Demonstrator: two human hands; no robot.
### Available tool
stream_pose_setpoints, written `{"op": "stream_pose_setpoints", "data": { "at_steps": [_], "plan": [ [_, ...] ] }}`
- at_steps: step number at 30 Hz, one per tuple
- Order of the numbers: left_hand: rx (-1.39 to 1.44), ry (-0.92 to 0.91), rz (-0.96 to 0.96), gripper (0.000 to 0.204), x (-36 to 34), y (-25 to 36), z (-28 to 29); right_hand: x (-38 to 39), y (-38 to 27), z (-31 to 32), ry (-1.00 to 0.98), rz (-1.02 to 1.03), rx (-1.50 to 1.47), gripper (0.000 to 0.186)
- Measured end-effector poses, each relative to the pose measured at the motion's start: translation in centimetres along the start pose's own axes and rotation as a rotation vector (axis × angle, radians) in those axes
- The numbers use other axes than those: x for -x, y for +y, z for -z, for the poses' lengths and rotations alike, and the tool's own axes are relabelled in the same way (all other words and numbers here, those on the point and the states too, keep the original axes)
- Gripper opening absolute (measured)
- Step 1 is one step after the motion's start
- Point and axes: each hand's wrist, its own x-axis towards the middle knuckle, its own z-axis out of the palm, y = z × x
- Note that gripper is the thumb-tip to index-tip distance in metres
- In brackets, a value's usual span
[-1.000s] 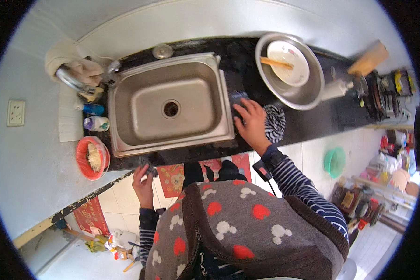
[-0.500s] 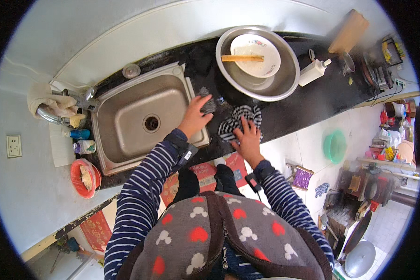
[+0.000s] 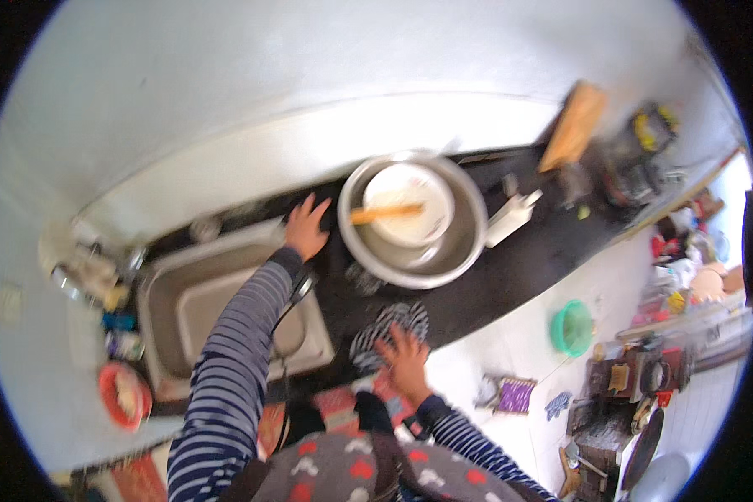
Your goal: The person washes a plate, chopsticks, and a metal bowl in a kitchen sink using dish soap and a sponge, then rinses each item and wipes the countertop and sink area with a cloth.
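Note:
My left hand (image 3: 308, 227) is stretched to the sink's far right corner, fingers spread, at the counter strip beside the metal basin (image 3: 474, 243). It holds nothing that I can see. My right hand (image 3: 406, 366) lies with fingers apart on a crumpled black-and-white striped cloth (image 3: 376, 336) near the counter's front edge. Inside the basin sits a white bowl (image 3: 440, 203), with wooden chopsticks (image 3: 385, 214) across it. A blurred greyish patch, perhaps a crumpled scrubber (image 3: 361, 279), lies between basin and cloth.
The steel sink (image 3: 169, 351) is at the left, with a red strainer bowl (image 3: 117, 414) beyond its left side. Right of the basin lie a white bottle (image 3: 512, 219) and a wooden board (image 3: 574, 127). A green plastic tub (image 3: 572, 329) stands on the floor.
My left hand has left the dark crumpled piece and reached away toward the wall. My right hand stays on the striped cloth. The whole view has shifted, and the picture is blurred.

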Motion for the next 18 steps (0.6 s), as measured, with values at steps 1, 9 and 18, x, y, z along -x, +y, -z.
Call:
{"op": "stream_pose_setpoints", "data": {
  "at_steps": [1,9,18],
  "plan": [
    [0.018,-0.02,-0.005,0.086,-0.8,-0.3,-0.3,0.0,-0.1,0.0,-0.022,-0.002,0.092,0.072],
    [-0.178,-0.229,0.116,0.07,-0.9,-2.9,-4.3,0.1,0.0,1.3,-0.003,0.011,-0.059,0.073],
    [1.29,0.249,0.609,0.042,3.0,-4.0,-2.3,-0.6,0.4,-1.1,0.045,-0.017,0.044,0.056]
  ]
}}
